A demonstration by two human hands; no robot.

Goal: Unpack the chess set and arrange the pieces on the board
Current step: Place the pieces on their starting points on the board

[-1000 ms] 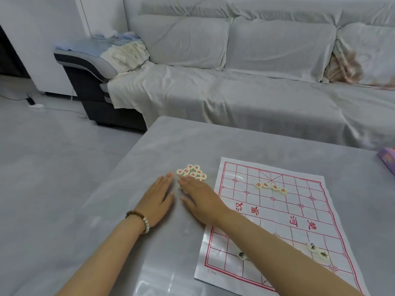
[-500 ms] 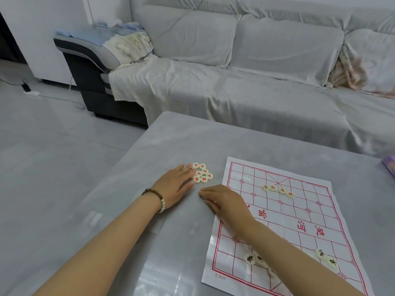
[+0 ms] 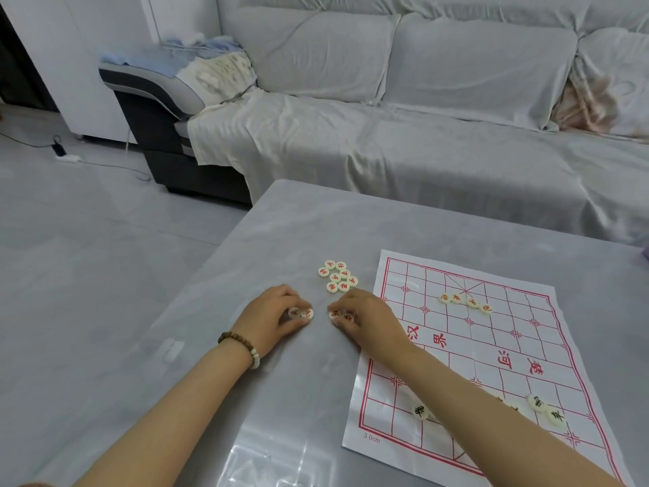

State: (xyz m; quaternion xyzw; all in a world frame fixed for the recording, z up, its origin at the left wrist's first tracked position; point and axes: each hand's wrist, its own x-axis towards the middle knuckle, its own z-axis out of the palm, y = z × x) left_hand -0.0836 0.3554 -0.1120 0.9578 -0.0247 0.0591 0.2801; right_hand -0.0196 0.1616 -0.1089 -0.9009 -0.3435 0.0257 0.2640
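My left hand (image 3: pixel 272 319) grips two red pieces (image 3: pixel 301 313) in curled fingers; my right hand (image 3: pixel 372 319) pinches another pair (image 3: pixel 340 315). Both sit on the surface (image 3: pixel 281 240) just left of the board (image 3: pixel 509 311), near the loose pile (image 3: pixel 338 276).

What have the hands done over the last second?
A second ago both hands lay flat on the table by the pile of red pieces. Now the left hand pinches two red pieces and the right hand pinches two others, both just short of the pile. The board and its row of four red pieces stayed put.
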